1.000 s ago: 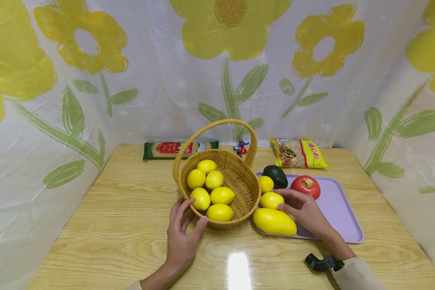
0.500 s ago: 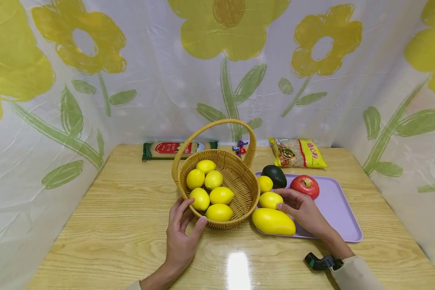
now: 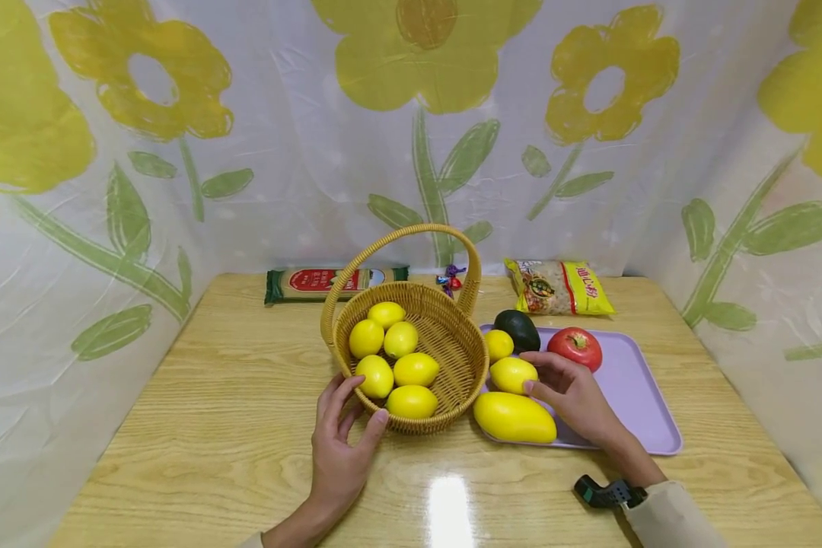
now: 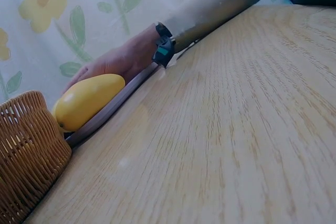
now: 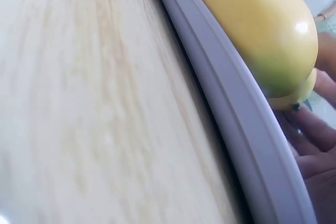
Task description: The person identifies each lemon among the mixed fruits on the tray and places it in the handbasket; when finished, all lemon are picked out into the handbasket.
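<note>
A woven basket (image 3: 457,380) with a tall arched handle stands mid-table, holding several yellow lemons (image 3: 418,369) on its left side. My left hand (image 3: 342,449) grips its near-left wall, the index finger over the rim and the thumb against the front. On the purple tray (image 3: 630,388), my right hand (image 3: 575,396) pinches a lemon (image 3: 512,375) between thumb and fingers. Just in front of that lemon lies a yellow mango (image 3: 515,418), also large in the right wrist view. Another lemon (image 3: 498,345) and a dark avocado (image 3: 517,330) lie behind. A red tomato-like fruit (image 3: 575,348) sits beyond my right fingers.
A green-ended noodle packet (image 3: 336,284), wrapped candies (image 3: 450,280) and a yellow food bag (image 3: 558,288) line the table's back edge. Flower-printed curtain (image 3: 301,152) encloses the back and sides. My right wrist wears a black device (image 3: 606,493).
The lemon in my right hand has shifted slightly to the right and away from the mango. My left hand keeps its place on the basket. The head view has drifted a little.
</note>
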Available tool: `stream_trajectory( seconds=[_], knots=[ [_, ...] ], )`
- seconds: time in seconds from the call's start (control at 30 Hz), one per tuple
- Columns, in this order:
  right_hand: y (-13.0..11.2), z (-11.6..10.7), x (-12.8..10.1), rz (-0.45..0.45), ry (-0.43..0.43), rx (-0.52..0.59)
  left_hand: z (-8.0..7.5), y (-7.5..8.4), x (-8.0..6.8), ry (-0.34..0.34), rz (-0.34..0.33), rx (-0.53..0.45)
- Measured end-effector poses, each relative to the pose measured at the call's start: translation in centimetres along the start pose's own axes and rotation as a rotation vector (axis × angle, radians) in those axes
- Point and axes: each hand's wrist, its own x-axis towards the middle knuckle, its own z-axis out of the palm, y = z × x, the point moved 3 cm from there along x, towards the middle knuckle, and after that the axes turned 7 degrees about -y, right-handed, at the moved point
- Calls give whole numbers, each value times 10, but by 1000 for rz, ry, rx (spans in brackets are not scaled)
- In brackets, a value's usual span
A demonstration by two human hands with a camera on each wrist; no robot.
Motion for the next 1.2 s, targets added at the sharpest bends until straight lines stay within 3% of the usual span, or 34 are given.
stream_trajectory(
  seconds=[0.33, 0.53, 0.7, 0.87, 1.2],
  knots=[
    [-39, -4, 3, -198, 131, -7, 2, 3, 2, -12, -5, -2],
    [-67, 9, 28, -271, 77, -4, 2, 4, 5, -4, -3, -7],
    [-71, 27, 46, -267, 27, -90, 4, 2, 3, -7, -22, -9],
    [-77, 34, 53, -193, 10, -201, 4, 3, 0, -4, -31, -5],
    [-81, 46, 70, -183, 30, -192, 0, 2, -1, 3, -25, 9]
  ],
)
